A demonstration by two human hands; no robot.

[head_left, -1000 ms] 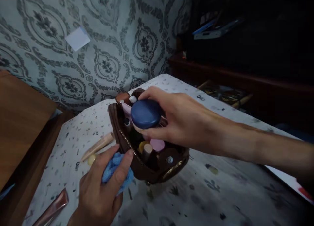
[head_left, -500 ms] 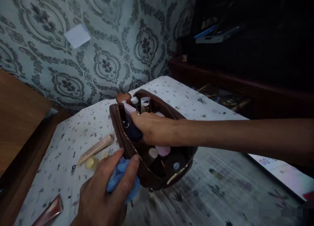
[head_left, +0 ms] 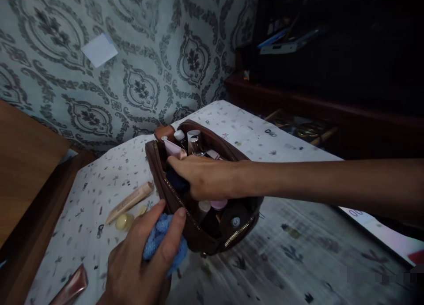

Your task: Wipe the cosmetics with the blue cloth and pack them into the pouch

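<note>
A brown zippered toiletry bag (head_left: 172,199) stands unzipped on the patterned cloth. My right hand (head_left: 205,177) reaches down into it with fingers curled and mostly hidden; what they grip, if anything, does not show. Close to that hand's visible fingertip is a pink tube (head_left: 174,148), and a dark blue item (head_left: 178,181) lies just below. Bottles, including a white-capped one (head_left: 179,136) and a silver-capped one (head_left: 195,145), fill the far end. My left hand (head_left: 139,256) is closed around a bunched blue cloth (head_left: 159,239), its fingertips at the bag's near-left side.
Left of the bag lie a beige tube (head_left: 130,202) and a small round yellowish container (head_left: 124,221). A shiny pinkish-brown tube (head_left: 71,285) rests at the lower left. A lit screen (head_left: 380,234) is at the right, partly behind my forearm. Patterned wallpaper rises behind.
My right hand has shifted within the bag, its fingertip dropping below the pink tube's top and covering more of the dark blue item. The left hand keeps its hold on the blue cloth.
</note>
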